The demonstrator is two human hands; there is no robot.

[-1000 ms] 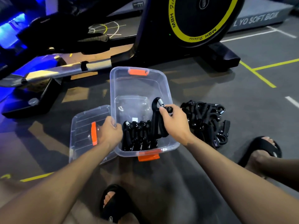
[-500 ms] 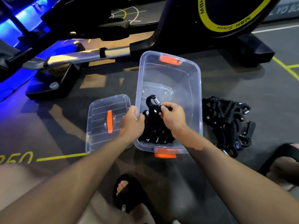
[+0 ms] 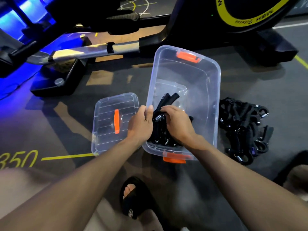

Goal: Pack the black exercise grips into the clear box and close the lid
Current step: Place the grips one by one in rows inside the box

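Pretty clearly a gym floor. There's a big black exercise machine (image 3: 208,29) right there with a yellow-ringed flywheel (image 3: 246,12) that has "MBH Fitness" printed on it, plus a long metal rail (image 3: 93,51) on black feet. The dark rubbery floor (image 3: 66,124) has painted yellow lines and a number, "350" (image 3: 18,158), like marked training lanes. Blue LED lighting (image 3: 15,22) glows in the back left corner.

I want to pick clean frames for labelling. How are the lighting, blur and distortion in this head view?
Head view: dim, with blue light spilling at upper left; wide-angle bending curves the clear box; the forearms and bottom edge are soft with blur; the pile of black grips on the floor is dark and hard to separate; both hands, left hand and right hand, are sharp enough.
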